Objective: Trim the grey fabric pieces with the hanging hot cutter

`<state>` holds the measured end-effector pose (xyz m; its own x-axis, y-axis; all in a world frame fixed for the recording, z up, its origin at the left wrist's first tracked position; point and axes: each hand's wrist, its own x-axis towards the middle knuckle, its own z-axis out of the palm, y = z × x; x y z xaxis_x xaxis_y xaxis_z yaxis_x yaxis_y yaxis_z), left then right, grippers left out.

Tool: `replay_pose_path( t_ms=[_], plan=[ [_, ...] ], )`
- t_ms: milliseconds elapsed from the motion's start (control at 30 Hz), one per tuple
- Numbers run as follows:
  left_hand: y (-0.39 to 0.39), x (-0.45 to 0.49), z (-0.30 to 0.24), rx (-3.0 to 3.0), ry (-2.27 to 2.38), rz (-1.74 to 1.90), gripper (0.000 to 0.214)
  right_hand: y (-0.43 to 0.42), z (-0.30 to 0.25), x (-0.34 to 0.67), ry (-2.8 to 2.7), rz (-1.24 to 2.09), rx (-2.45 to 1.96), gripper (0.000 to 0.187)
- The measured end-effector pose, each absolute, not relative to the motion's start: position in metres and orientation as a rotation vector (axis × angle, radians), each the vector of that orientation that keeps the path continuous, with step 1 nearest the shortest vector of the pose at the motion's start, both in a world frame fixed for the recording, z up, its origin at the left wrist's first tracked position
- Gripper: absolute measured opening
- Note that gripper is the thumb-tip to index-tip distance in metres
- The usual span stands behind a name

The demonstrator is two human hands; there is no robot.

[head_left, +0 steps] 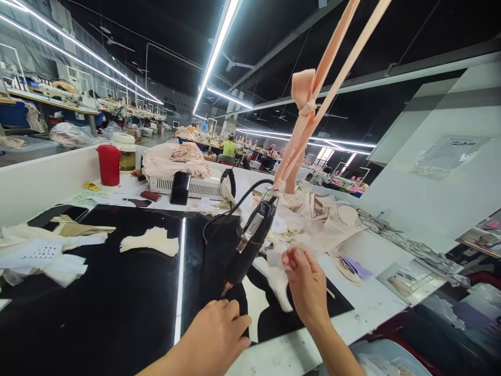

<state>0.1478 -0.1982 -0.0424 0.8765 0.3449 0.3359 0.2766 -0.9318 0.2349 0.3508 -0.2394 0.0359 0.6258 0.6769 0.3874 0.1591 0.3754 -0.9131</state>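
My right hand (307,287) is closed in a pinch on a small translucent white piece (274,258), partly blurred. Beneath it lies a white cut piece (278,284) on the black mat. My left hand (215,337) rests on the mat with its fingers curled in; what they hold, if anything, is hidden. Right beside its thumb is a cream cut piece (256,308). Between the hands and slightly beyond them, a black corded handheld tool (252,235) with a copper-coloured tip hangs from a knotted peach strap (309,107). Neither hand grips the tool; its tip points down near my left knuckles.
On the black mat (129,297) lie another cream piece (151,241) and, at left, layered scraps (43,250). Behind stand a red cup (108,164), a phone (180,188) and a white box (199,187) bearing folded cloth. Peach fabric (313,209) heaps at right.
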Motion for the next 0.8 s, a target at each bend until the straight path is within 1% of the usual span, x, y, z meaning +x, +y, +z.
replay_pose_path(
  t_ms=[33,100,267,333,400,467,633,733,800],
  plan=[
    [-0.198,0.146,-0.04,2.806,0.484,0.552,0.011,-0.25,0.034,0.343,-0.896,0.417,-1.185,0.037],
    [-0.196,0.142,-0.034,2.615,0.469,0.541,0.019,-0.269,0.028,0.328,-0.947,0.469,-1.218,0.039],
    [-0.186,0.132,-0.02,1.826,0.515,0.521,0.039,-0.293,0.009,0.298,-1.062,0.643,-1.283,0.045],
    [-0.184,0.128,-0.016,1.699,0.549,0.484,0.05,-0.294,0.003,0.288,-1.123,0.711,-1.295,0.049],
    [-0.182,0.122,-0.012,1.633,0.564,0.46,0.056,-0.292,0.0,0.278,-1.167,0.752,-1.296,0.051],
    [-0.182,0.115,-0.009,1.534,0.581,0.443,0.054,-0.29,-0.003,0.27,-1.192,0.794,-1.296,0.051],
    [-0.18,0.094,-0.009,1.368,0.669,0.423,0.04,-0.287,-0.012,0.261,-1.138,0.875,-1.288,0.044],
    [-0.176,0.08,-0.007,1.377,0.717,0.427,0.035,-0.286,-0.022,0.263,-1.083,0.965,-1.285,0.05],
    [-0.173,0.07,-0.004,1.407,0.745,0.435,0.033,-0.285,-0.029,0.264,-1.083,1.039,-1.29,0.049]
  ],
)
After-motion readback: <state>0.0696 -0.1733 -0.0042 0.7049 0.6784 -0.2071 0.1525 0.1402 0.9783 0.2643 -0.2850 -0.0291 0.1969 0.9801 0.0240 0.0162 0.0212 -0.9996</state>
